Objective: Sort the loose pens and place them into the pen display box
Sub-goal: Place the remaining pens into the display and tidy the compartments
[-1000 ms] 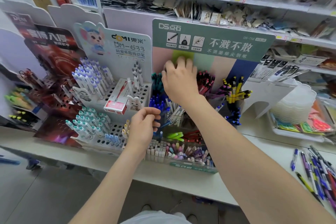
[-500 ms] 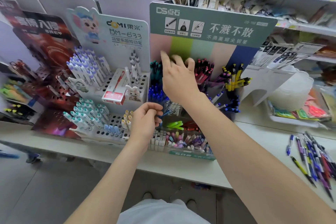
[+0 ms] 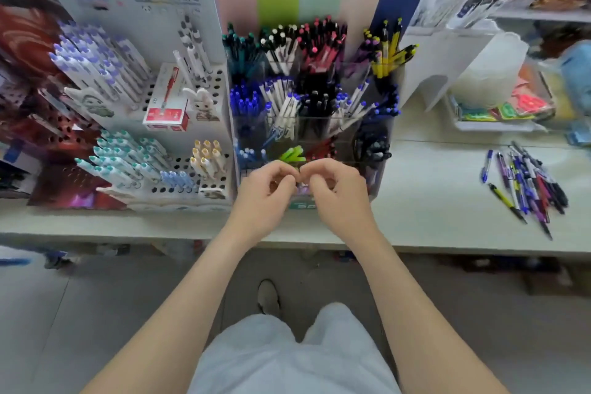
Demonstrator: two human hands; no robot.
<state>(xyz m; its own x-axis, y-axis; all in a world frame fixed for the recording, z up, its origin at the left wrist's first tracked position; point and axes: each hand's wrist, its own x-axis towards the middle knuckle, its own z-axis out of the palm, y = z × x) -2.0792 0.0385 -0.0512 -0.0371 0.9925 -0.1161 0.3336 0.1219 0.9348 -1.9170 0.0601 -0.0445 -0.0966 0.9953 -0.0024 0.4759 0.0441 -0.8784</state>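
Left hand [image 3: 265, 192] is low at the front row of the pen display box [image 3: 319, 0], fingers curled in. Its tips meet the tips of the right hand [image 3: 335, 192], which is curled the same way. No pen shows in either, and I cannot tell if something small is pinched between them.

Likely step: between pens, next pick due. To do it well:
- Send the right hand to the loose pens [image 3: 527, 182], since they are on its side.
- Take one pen only and match barrel colour to a compartment.
- Drop it in upright, steadying the box with the left hand.
- Watch the middle row - the pens there lean outward and would tip easily.

Looks:
- The box is clear-walled and stepped, sitting on the counter [image 3: 431, 201].
- The back row is packed: teal, white, red-pink, purple, yellow.
- The middle row is blue, white with blue tips, then dark.
- The front row is sparse - some blue, green, red, black.
- The loose pens lie flat in a mixed heap on the counter, well apart to the right of the box: blue, purple, yellow, red, black.
- One blue pen lies just beside the heap's left edge.
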